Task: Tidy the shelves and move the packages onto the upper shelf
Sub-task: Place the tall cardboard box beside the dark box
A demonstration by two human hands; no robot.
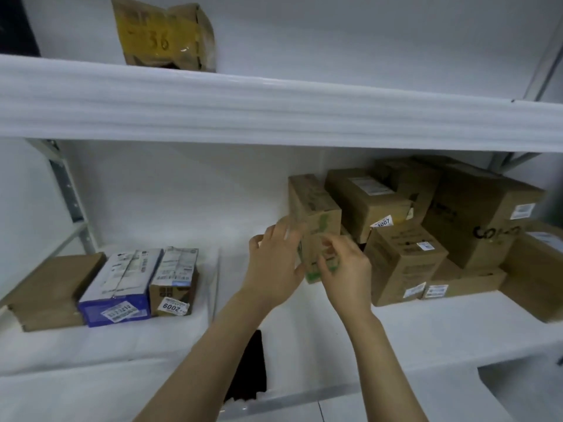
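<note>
A tall cardboard box with green print [313,214] stands on the lower shelf [411,327], at the left end of a pile of brown boxes. My left hand [274,266] lies against its left side with the fingers nearly straight. My right hand [344,266] grips its front lower corner, fingers curled round the edge. The upper shelf [274,114], wrapped in white foam, runs across above and carries one crumpled brown package with yellow tape [166,33] at the left.
Three packages stand at the lower shelf's left: a flat brown box [51,293], a blue-and-white box [125,284] and a small labelled carton [175,281]. Several stacked brown boxes [441,226] crowd the right. A dark gap [248,367] opens in the shelf's front.
</note>
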